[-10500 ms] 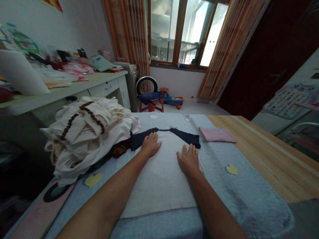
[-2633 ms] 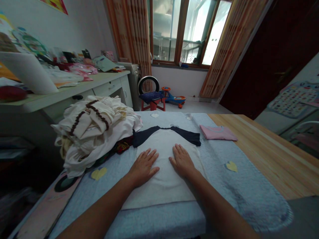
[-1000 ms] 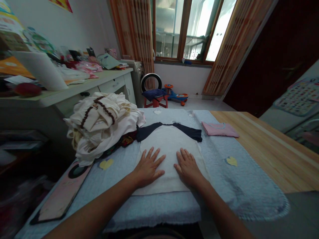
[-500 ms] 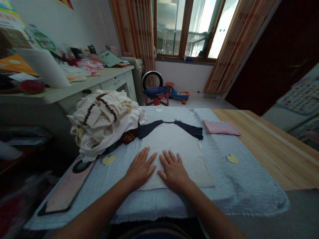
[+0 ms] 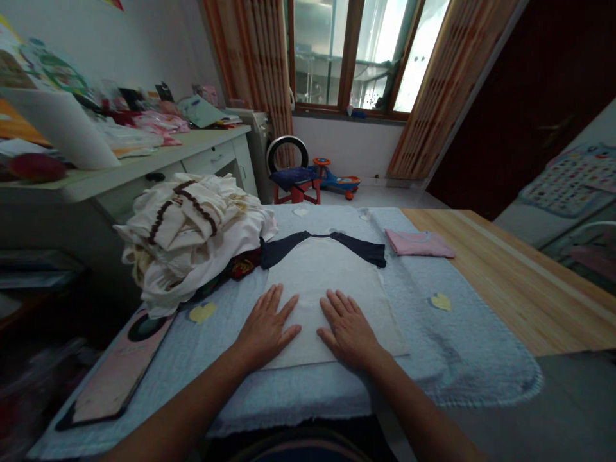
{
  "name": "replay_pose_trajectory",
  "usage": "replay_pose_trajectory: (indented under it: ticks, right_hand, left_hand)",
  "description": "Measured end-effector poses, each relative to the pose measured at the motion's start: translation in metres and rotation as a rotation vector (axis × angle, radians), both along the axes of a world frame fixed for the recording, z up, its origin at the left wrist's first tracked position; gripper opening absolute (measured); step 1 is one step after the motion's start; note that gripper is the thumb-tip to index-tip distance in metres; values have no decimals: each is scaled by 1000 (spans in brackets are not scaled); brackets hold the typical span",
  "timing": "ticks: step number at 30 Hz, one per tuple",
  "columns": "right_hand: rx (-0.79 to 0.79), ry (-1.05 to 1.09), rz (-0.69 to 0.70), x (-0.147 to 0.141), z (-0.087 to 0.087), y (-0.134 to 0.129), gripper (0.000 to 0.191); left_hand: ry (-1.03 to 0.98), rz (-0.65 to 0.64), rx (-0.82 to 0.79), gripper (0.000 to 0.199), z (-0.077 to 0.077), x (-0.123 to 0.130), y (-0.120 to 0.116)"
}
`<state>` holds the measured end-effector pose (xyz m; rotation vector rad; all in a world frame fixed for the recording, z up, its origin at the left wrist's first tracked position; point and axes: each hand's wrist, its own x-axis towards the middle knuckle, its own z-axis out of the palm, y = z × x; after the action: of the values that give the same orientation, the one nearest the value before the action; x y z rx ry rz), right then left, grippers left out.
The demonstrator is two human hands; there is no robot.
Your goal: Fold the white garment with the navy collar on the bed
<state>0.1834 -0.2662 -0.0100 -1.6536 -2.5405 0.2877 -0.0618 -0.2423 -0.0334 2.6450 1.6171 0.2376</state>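
A white T-shirt (image 5: 322, 276) with dark navy raglan sleeves lies flat, its neck pointing away from me. My left hand (image 5: 266, 327) rests palm down on its lower left part, fingers spread. Flat on the lower right part is my right hand (image 5: 349, 327), thumb apart from the other fingers. Neither hand grips anything. Under the shirt is a light blue blanket (image 5: 462, 346) with yellow and white hearts, laid over the table.
To the left sits a heap of white clothes (image 5: 197, 237), with a pink board (image 5: 120, 372) in front of it. A folded pink garment (image 5: 418, 244) lies at the right, near bare wooden tabletop (image 5: 510, 276). A cluttered desk (image 5: 202, 157) stands at the far left.
My right hand has slid a little to the right over the shirt, widening the gap between my hands. The left hand stays on the shirt. The view has shifted slightly.
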Motion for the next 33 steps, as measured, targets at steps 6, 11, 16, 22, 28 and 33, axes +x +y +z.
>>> replay_pose_trajectory:
  ticks: [6, 11, 16, 22, 28, 33]
  right_hand:
    - [28, -34, -107, 28, -4, -1, 65]
    - [44, -53, -164, 43, -6, -3, 65]
    - [71, -70, -232, 57, -8, -5, 65]
    - [96, -91, -319, 67, -14, -6, 70]
    - [115, -115, -403, 67, -16, -10, 72]
    - [129, -125, -452, 64, -16, -7, 68]
  left_hand:
    - [-6, 17, 7, 64, -2, 0, 0]
    - [12, 25, -3, 63, -2, 0, 1]
    - [13, 26, -3, 64, -3, -1, 1]
    - [11, 27, 0, 64, -2, -1, 0]
    - [28, 46, -32, 65, 2, 1, -1]
    - [50, 79, -67, 59, 9, 8, -3]
